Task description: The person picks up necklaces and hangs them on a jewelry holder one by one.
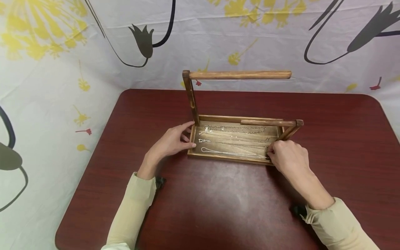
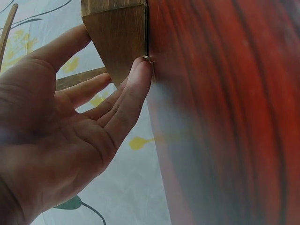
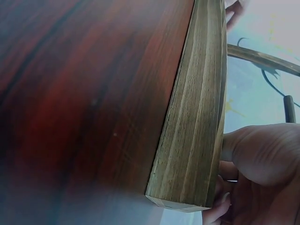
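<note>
A wooden jewelry stand (image 1: 231, 159) rests on the table, a shallow tray with two L-shaped bars rising from it. Several silvery necklaces (image 1: 218, 152) lie stretched lengthwise inside the tray. At its left end my left hand (image 1: 170, 140) holds the tray, thumb at the front corner and index finger near the tall post (image 1: 191, 97). The left wrist view shows those fingertips against the wooden wall (image 2: 117, 37). My right hand (image 1: 290, 156) grips the right front corner, fingers curled; the right wrist view shows the thumb (image 3: 234, 143) at the tray's rim. That hand covers the necklaces' right ends.
The stand's tall bar (image 1: 240, 75) reaches right above the tray's back, and a lower bar (image 1: 268, 122) points left from the right post. A dark red table (image 1: 231, 198) lies under everything. Patterned cloth (image 1: 200, 38) hangs behind and to the left.
</note>
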{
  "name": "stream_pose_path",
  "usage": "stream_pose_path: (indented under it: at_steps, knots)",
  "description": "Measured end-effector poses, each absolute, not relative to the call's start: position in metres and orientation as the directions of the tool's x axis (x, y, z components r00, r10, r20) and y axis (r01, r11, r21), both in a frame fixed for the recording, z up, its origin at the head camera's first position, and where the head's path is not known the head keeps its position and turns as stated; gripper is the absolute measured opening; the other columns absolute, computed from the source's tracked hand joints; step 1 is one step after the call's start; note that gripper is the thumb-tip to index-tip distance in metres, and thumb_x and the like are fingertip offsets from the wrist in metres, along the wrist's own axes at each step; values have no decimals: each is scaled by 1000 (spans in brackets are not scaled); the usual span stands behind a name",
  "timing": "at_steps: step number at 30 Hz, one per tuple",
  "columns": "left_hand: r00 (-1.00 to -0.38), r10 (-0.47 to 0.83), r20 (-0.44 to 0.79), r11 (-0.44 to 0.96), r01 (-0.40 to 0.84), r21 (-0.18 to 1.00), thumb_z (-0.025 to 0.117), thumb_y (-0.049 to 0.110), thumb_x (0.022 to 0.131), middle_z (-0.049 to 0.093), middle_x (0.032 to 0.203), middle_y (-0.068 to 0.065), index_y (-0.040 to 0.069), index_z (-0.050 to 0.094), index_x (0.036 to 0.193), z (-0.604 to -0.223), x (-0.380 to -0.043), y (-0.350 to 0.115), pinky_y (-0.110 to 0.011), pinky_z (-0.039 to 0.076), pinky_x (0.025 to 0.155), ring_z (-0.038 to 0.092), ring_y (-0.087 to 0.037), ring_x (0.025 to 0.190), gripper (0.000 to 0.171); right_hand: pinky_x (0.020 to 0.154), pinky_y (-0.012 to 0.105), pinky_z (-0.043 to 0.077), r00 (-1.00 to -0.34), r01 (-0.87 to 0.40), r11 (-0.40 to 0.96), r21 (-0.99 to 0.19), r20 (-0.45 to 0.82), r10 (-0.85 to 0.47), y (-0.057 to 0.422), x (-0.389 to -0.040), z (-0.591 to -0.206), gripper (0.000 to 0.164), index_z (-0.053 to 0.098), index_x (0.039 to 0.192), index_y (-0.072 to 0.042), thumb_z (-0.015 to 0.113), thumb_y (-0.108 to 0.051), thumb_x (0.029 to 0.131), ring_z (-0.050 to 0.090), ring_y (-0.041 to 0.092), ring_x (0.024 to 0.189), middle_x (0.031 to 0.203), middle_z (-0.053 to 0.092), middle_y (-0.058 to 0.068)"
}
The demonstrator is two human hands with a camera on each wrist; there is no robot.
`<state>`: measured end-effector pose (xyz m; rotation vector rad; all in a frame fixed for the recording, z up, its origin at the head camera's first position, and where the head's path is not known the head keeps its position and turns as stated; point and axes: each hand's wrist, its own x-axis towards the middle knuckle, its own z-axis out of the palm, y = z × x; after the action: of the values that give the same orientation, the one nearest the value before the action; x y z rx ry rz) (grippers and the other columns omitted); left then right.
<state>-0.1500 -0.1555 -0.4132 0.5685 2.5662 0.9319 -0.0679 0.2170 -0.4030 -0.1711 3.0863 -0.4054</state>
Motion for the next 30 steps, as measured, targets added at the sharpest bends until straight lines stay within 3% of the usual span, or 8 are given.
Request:
stream_pose_path:
  at_steps: [10, 17, 22, 30]
  knots:
    - [-822, 525, -220, 615, 188, 766, 82, 21, 84, 58, 131, -8, 20, 30, 157, -415, -151, -163, -33, 55, 83, 68, -15, 95, 90, 40, 52, 39, -993, -116, 963, -244, 15, -116, 216, -69, -405, 20, 75, 73, -21, 63, -6, 80, 60, 39, 56, 68, 66, 12]
    - [-826, 515, -228, 628, 184, 756, 82, 21, 85, 58, 130, -8, 21, 30, 157, -416, -152, -162, -33, 55, 83, 68, -15, 94, 89, 40, 53, 39, -993, -120, 967, -224, 21, -118, 214, -68, -406, 22, 70, 66, -20, 63, -7, 82, 60, 40, 56, 64, 63, 11]
    - [-827, 515, -227, 630, 185, 755, 82, 21, 85, 58, 130, -9, 20, 29, 158, -415, -151, -162, -33, 55, 83, 68, -15, 94, 90, 41, 54, 40, -991, -130, 964, -231, 29, -127, 213, -66, -407, 31, 60, 58, -21, 62, -8, 86, 61, 40, 59, 62, 62, 7]
    - [-825, 516, -230, 634, 188, 750, 81, 23, 85, 58, 131, -8, 21, 28, 158, -412, -149, -161, -32, 55, 82, 68, -13, 93, 90, 49, 57, 44, -990, -134, 942, -306, 85, -114, 216, -60, -408, 16, 71, 75, -18, 65, -10, 88, 63, 39, 70, 74, 68, 7]
